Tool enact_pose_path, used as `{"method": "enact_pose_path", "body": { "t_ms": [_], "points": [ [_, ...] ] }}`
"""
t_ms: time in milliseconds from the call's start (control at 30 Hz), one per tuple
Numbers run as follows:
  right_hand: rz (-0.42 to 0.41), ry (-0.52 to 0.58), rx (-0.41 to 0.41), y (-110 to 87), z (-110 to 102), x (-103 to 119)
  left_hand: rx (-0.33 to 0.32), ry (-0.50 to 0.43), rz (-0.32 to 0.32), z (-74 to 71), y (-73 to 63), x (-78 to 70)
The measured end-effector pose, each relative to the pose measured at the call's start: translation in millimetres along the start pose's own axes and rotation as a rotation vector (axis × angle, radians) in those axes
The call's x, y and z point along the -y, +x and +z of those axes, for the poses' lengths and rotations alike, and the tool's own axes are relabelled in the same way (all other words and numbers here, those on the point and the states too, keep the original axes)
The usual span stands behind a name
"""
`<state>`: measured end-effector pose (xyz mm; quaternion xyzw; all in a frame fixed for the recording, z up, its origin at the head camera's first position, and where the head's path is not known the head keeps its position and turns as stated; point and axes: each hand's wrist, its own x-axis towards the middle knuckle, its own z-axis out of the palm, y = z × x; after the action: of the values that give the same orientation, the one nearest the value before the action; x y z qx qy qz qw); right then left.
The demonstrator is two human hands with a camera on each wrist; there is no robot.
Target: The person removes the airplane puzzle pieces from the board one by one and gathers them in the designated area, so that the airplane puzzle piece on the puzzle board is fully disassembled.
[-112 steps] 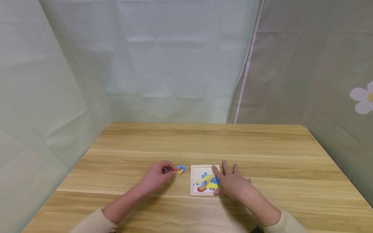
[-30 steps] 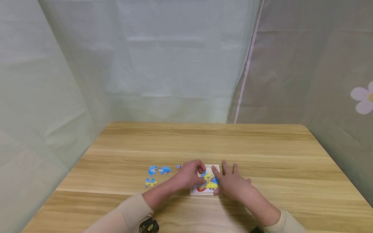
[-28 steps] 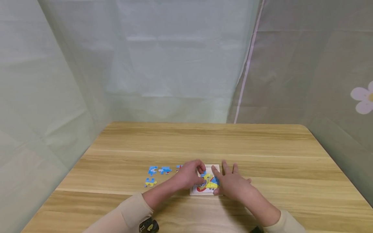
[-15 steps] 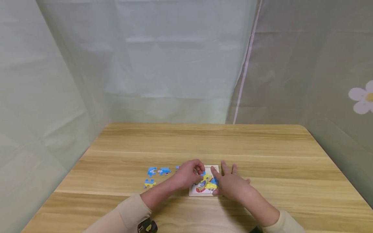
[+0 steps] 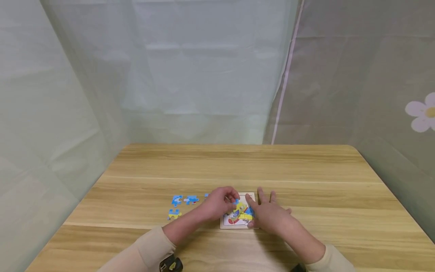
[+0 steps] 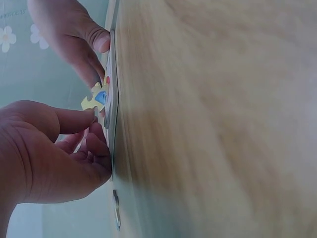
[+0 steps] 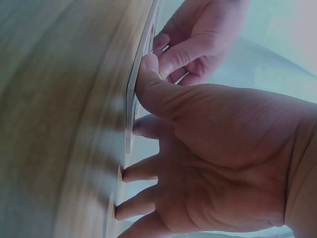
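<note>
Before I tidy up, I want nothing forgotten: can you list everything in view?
table: one, light wood grain, under everything
puzzle frame: one, pale wood, on the table
fitted pieces: count unclear, mainly yellow, blue and red, inside the frame
held piece: one, yellow and blue, in the left hand
loose pieces: four visible, mostly blue, one blue and yellow, left of the frame; one partly hidden
cloth: pale grey-green and darker grey, around the table
flower print: one in the head view, white with yellow centre, right edge
black items: two, by the sleeves, unidentifiable
sleeves: two, beige, lower edge
left hand: one, over the frame's left side
right hand: one, at the frame's right edge
</note>
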<state>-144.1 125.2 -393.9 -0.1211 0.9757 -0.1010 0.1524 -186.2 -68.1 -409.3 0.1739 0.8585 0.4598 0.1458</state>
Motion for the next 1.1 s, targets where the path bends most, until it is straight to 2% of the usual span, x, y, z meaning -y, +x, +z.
{"method": "enact_pose_path", "body": {
  "t_ms": [133, 467, 700, 867, 1100],
  "points": [
    [0.008, 0.003, 0.003, 1.4, 0, 0, 0.003, -0.012, 0.013, -1.5, 0.2, 2.1],
    [0.016, -0.001, 0.011, 0.7, -1, 0, 0.022, 0.054, 0.075, -1.7, 0.3, 0.8],
    [0.01, 0.014, 0.002, -0.4, -1, -1, 0.012, 0.098, 0.15, -1.9, -0.1, 0.6],
    [0.008, 0.009, 0.004, -1.1, -2, 0, 0.068, 0.123, 0.228, -6.6, -2.2, 1.8],
    [0.007, 0.007, 0.012, -1.3, -2, 0, 0.192, 0.176, 0.395, -16.6, -5.5, 3.3]
  ]
}}
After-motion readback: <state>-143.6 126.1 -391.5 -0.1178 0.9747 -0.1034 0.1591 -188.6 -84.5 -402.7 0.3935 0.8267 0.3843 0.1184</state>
